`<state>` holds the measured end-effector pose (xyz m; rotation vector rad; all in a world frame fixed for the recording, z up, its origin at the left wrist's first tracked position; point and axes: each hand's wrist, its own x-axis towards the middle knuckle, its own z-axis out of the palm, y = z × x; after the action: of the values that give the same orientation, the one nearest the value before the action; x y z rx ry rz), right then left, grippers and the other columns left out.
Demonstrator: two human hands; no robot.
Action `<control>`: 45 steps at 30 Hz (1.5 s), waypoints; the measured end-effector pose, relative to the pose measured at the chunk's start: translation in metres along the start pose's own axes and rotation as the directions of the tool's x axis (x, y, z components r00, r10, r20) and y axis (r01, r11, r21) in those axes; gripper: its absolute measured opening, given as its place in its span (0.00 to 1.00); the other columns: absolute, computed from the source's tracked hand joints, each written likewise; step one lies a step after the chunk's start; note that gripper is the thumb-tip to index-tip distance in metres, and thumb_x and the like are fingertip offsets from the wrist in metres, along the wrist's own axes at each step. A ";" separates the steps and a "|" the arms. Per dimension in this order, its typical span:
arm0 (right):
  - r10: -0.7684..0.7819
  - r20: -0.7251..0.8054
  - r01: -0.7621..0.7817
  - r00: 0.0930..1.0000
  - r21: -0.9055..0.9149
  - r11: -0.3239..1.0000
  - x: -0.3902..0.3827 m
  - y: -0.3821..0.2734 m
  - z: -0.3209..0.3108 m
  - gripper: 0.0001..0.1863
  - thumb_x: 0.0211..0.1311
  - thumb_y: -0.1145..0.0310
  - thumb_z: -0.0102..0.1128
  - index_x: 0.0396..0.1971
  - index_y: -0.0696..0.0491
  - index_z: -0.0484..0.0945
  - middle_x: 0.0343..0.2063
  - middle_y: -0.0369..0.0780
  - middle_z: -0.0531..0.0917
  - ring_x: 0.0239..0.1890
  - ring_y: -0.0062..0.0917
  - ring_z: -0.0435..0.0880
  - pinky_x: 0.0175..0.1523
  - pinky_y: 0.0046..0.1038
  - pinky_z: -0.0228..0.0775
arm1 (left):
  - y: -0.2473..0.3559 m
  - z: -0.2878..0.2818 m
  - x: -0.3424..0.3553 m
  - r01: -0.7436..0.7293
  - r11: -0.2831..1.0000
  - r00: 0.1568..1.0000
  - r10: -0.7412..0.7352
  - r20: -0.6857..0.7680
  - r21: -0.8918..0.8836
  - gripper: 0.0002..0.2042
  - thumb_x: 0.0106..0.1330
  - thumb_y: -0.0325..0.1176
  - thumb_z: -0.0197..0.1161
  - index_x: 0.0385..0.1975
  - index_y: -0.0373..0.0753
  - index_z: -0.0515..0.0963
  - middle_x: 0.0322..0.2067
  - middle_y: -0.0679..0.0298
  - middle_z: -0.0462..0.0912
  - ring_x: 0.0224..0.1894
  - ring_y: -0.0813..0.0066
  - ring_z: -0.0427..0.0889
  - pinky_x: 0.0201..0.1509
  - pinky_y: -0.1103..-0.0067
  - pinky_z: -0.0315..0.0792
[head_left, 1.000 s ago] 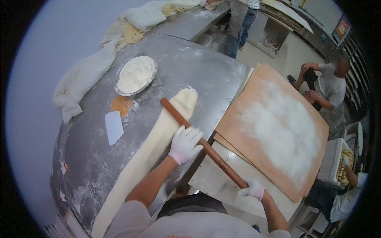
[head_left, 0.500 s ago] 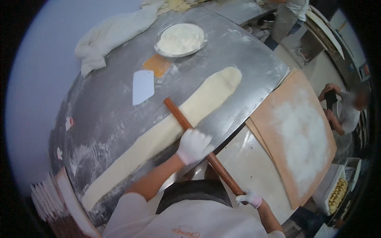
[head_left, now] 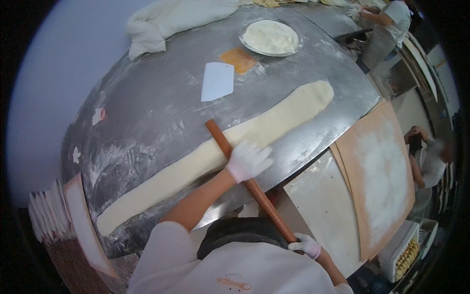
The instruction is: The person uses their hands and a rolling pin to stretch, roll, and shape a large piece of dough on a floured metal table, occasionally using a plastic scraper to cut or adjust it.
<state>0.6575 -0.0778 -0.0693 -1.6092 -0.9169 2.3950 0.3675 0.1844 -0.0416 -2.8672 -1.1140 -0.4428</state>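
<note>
A long strip of pale dough (head_left: 166, 183) lies diagonally across the metal worktable (head_left: 142, 98). Over its middle rests a brown wooden rolling pin (head_left: 218, 134), whose near half reaches past the table edge toward my body. My left hand (head_left: 248, 161), in a white glove, lies palm down on the pin beside the dough's near edge. Its fingers are stretched out past the pin and a little blurred. Closed round the pin's near end is my gloved right hand (head_left: 306, 245), close to my waist.
Beyond the dough are a white scraper (head_left: 218, 82), an orange scraper (head_left: 238, 60) and a bowl of flour (head_left: 270, 37). A white cloth (head_left: 181, 22) lies along the far left edge. Floured brown boards (head_left: 382, 171) stand at right. Two people (head_left: 387, 29) (head_left: 426, 161) work nearby.
The view has turned, so the table things sit farther right. My left hand has spread its fingers more over the pin. My right hand keeps its grip on the near end.
</note>
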 end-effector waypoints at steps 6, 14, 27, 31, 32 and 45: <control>0.098 0.054 -0.096 0.994 -0.046 0.994 0.032 0.014 0.030 0.17 0.50 0.60 0.69 0.35 0.54 0.75 0.22 0.33 0.74 0.20 0.15 0.69 0.25 0.20 0.60 | -0.012 -0.024 -0.055 0.114 0.989 0.980 -0.097 0.172 -0.093 0.27 0.56 0.50 0.59 0.52 0.41 0.73 0.52 0.56 0.72 0.59 0.58 0.66 0.65 0.61 0.54; 0.018 0.064 -0.003 0.998 -0.225 0.974 0.040 0.013 0.062 0.20 0.49 0.59 0.72 0.35 0.56 0.75 0.26 0.34 0.77 0.28 0.17 0.73 0.33 0.23 0.66 | -0.036 -0.062 -0.121 0.286 0.955 0.940 -0.263 0.218 -0.080 0.23 0.57 0.49 0.58 0.48 0.41 0.74 0.49 0.56 0.74 0.57 0.60 0.69 0.64 0.62 0.58; -0.458 -0.045 -0.056 0.888 -0.998 -0.010 0.077 -0.112 0.052 0.22 0.50 0.54 0.62 0.41 0.53 0.75 0.36 0.46 0.81 0.42 0.43 0.79 0.48 0.43 0.68 | -0.048 -0.130 -0.271 0.386 0.884 0.886 -0.435 0.161 0.265 0.23 0.48 0.40 0.68 0.45 0.43 0.74 0.44 0.61 0.77 0.53 0.65 0.73 0.62 0.54 0.59; -0.735 0.411 0.154 0.539 -0.906 -0.394 0.104 -0.225 0.063 0.25 0.50 0.54 0.61 0.46 0.52 0.73 0.42 0.45 0.78 0.48 0.41 0.76 0.54 0.44 0.64 | -0.057 -0.177 -0.299 0.735 0.649 0.571 -0.749 0.337 0.197 0.26 0.51 0.42 0.67 0.50 0.40 0.72 0.47 0.57 0.77 0.55 0.62 0.72 0.65 0.58 0.56; -0.733 0.491 0.176 0.470 -0.866 -0.467 0.118 -0.250 0.076 0.26 0.50 0.54 0.61 0.48 0.52 0.72 0.43 0.44 0.78 0.49 0.40 0.75 0.55 0.44 0.63 | -0.058 -0.178 -0.314 0.788 0.586 0.529 -0.801 0.280 0.186 0.28 0.52 0.45 0.65 0.52 0.39 0.71 0.49 0.55 0.75 0.58 0.59 0.69 0.66 0.58 0.54; -0.756 0.320 0.007 0.571 -0.923 -0.385 0.236 -0.286 0.120 0.36 0.57 0.43 0.50 0.63 0.48 0.62 0.64 0.47 0.61 0.68 0.40 0.55 0.69 0.50 0.43 | -0.073 -0.133 -0.335 0.855 0.493 0.468 -0.867 0.172 0.162 0.35 0.58 0.50 0.54 0.63 0.34 0.61 0.66 0.50 0.58 0.70 0.48 0.50 0.71 0.50 0.40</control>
<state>0.3849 0.2009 -0.0743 -1.2014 -2.8593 0.0296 0.0505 0.0007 -0.0119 -2.0647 -2.5609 -0.0462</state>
